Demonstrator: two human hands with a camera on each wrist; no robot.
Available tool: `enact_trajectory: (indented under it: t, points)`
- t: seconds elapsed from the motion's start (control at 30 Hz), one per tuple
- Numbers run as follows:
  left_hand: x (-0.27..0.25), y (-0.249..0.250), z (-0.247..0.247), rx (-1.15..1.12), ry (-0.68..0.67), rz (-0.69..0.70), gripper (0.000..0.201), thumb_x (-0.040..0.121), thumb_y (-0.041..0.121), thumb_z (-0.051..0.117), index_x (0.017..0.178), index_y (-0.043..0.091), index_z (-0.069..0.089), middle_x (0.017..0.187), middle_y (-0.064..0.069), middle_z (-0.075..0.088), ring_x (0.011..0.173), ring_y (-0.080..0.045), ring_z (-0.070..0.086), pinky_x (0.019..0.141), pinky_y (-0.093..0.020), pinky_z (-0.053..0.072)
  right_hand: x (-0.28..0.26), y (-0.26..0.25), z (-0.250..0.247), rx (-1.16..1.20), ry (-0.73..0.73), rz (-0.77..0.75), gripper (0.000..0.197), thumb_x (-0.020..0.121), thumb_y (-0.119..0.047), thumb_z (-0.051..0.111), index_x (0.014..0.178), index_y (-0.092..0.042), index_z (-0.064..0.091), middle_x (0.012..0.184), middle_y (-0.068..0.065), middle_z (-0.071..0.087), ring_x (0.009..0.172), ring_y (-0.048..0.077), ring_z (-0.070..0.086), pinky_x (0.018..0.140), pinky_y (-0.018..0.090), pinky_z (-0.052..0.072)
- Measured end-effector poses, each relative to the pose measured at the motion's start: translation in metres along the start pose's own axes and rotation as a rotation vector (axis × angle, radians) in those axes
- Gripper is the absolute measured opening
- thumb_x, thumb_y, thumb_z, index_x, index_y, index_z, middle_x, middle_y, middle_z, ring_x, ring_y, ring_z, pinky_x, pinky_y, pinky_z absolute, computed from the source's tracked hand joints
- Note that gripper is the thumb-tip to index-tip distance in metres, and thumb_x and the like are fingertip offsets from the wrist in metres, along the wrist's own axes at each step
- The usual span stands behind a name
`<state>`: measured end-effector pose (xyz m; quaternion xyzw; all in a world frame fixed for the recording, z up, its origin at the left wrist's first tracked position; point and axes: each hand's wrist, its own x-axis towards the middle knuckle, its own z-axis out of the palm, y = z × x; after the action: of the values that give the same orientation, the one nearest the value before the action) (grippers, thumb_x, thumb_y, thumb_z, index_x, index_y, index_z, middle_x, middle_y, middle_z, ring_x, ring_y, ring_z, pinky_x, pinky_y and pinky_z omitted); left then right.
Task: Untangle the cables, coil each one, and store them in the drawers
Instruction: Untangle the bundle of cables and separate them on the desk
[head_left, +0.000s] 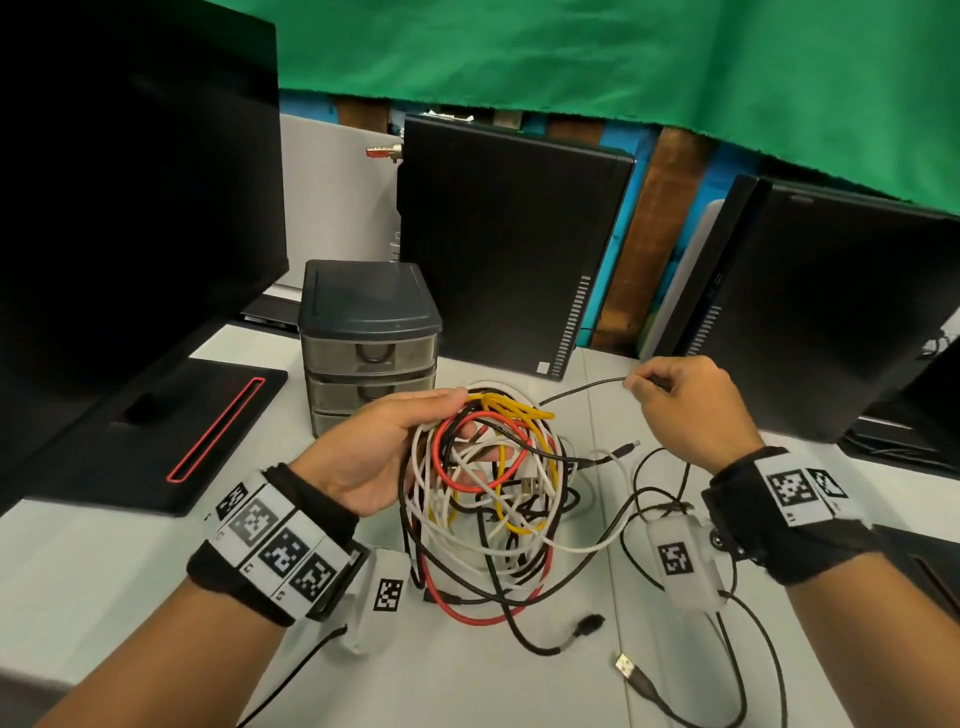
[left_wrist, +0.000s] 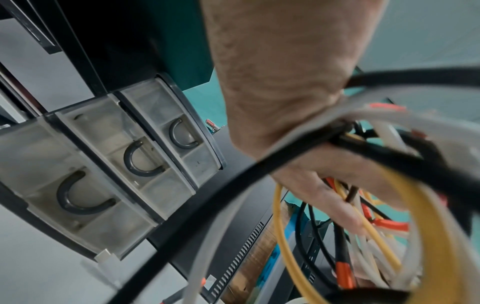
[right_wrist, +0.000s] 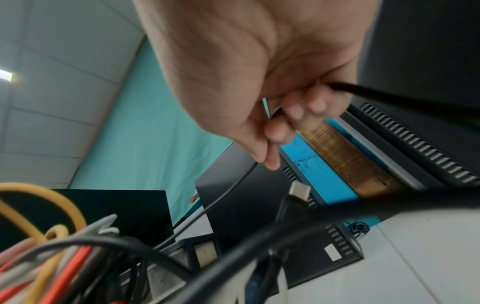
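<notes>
A tangle of white, red, yellow and black cables (head_left: 493, 483) hangs from my left hand (head_left: 395, 452), which grips its top above the grey table (head_left: 104, 561); the lower loops trail onto the table. Up close, the left hand (left_wrist: 298, 144) has its fingers curled round the cable bundle (left_wrist: 376, 205). My right hand (head_left: 675, 395) pinches a thin black cable (head_left: 582, 388) that runs tight from the tangle to the right. The right hand (right_wrist: 285, 115) holds that black cable (right_wrist: 389, 96) between its fingertips. A small dark drawer unit (head_left: 369, 338) with three shut drawers stands behind the left hand.
Black computer cases (head_left: 509, 244) stand at the back and right, a monitor (head_left: 130, 182) with its stand base (head_left: 156, 441) at the left. Loose plugs, a USB end (head_left: 626, 665) and a black connector (head_left: 589, 626), lie on the table in front.
</notes>
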<state>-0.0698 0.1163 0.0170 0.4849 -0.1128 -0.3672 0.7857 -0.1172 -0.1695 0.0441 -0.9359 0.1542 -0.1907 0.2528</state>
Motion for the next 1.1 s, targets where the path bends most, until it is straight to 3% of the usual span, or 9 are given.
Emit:
enact_trajectory:
  t: [0.07,0.17,0.23,0.33,0.47,0.73,0.87,1.0,1.1]
  points:
    - [0.000,0.000,0.001,0.005,0.010,-0.009,0.040,0.083,0.027,0.060,0.112,0.002,0.073,0.080,-0.011,0.072,0.075,-0.021,0.072,0.087,-0.043,0.055,-0.007,-0.005,0.000,-0.063,-0.033,-0.026,0.016,0.098,-0.028,0.058,0.107,-0.026,0.072,0.108,-0.003,0.070,0.098,0.017,0.061,0.089,0.038,0.053]
    - [0.000,-0.001,0.002,0.008,0.017,-0.011,0.045,0.085,0.029,0.061,0.119,0.000,0.069,0.085,-0.014,0.070,0.082,-0.025,0.070,0.089,-0.044,0.054,-0.033,-0.025,-0.001,-0.047,0.150,-0.209,0.024,0.095,-0.035,0.060,0.115,-0.024,0.067,0.107,-0.007,0.063,0.100,0.012,0.056,0.088,0.036,0.052]
    - [-0.001,-0.002,0.005,0.022,0.014,0.007,0.045,0.085,0.029,0.061,0.118,0.000,0.069,0.093,-0.016,0.069,0.086,-0.026,0.068,0.087,-0.043,0.055,-0.063,-0.051,0.000,0.046,0.271,-0.400,0.024,0.093,-0.041,0.060,0.105,-0.022,0.069,0.100,-0.008,0.062,0.097,0.011,0.055,0.085,0.033,0.050]
    - [-0.002,-0.006,0.012,0.045,-0.015,0.041,0.040,0.088,0.028,0.059,0.116,0.002,0.070,0.106,-0.022,0.069,0.089,-0.027,0.069,0.087,-0.042,0.056,-0.102,-0.086,0.014,0.076,0.227,-0.549,0.033,0.087,-0.055,0.064,0.090,-0.023,0.071,0.088,-0.008,0.060,0.089,0.014,0.052,0.078,0.032,0.043]
    - [-0.005,-0.010,0.016,0.047,-0.045,0.076,0.031,0.093,0.025,0.056,0.110,0.007,0.074,0.107,-0.017,0.070,0.092,-0.023,0.068,0.090,-0.038,0.055,-0.115,-0.097,0.042,-0.079,0.145,-0.457,0.035,0.082,-0.067,0.060,0.089,-0.033,0.067,0.084,-0.017,0.049,0.084,0.006,0.041,0.073,0.027,0.036]
    - [-0.003,-0.008,0.020,0.021,-0.018,0.095,0.036,0.097,0.021,0.049,0.122,0.001,0.065,0.112,-0.024,0.070,0.090,-0.025,0.071,0.084,-0.037,0.058,-0.108,-0.083,0.047,0.204,0.069,-0.377,0.009,0.090,-0.028,0.064,0.092,-0.024,0.072,0.087,-0.017,0.058,0.085,0.004,0.056,0.073,0.028,0.052]
    - [-0.003,-0.006,0.018,0.016,0.006,0.110,0.036,0.093,0.022,0.054,0.121,0.002,0.066,0.112,-0.025,0.067,0.091,-0.028,0.066,0.082,-0.040,0.058,-0.108,-0.082,0.048,0.374,0.050,-0.342,0.011,0.095,-0.020,0.063,0.105,-0.025,0.066,0.089,-0.016,0.065,0.085,0.004,0.065,0.073,0.026,0.058]
    - [-0.004,-0.006,0.016,0.003,-0.056,0.115,0.037,0.091,0.014,0.060,0.126,0.004,0.064,0.118,-0.023,0.067,0.094,-0.027,0.068,0.082,-0.038,0.059,-0.107,-0.079,0.050,0.305,0.138,-0.466,0.017,0.095,-0.008,0.054,0.093,-0.021,0.066,0.088,-0.012,0.063,0.083,0.008,0.062,0.067,0.029,0.054]
    - [-0.004,-0.007,0.016,0.012,-0.090,0.127,0.047,0.085,0.006,0.067,0.131,0.005,0.060,0.125,-0.024,0.065,0.102,-0.030,0.069,0.085,-0.037,0.060,-0.107,-0.077,0.050,0.308,0.157,-0.439,0.013,0.088,-0.018,0.057,0.089,-0.022,0.070,0.089,-0.014,0.061,0.082,0.008,0.062,0.067,0.032,0.055]
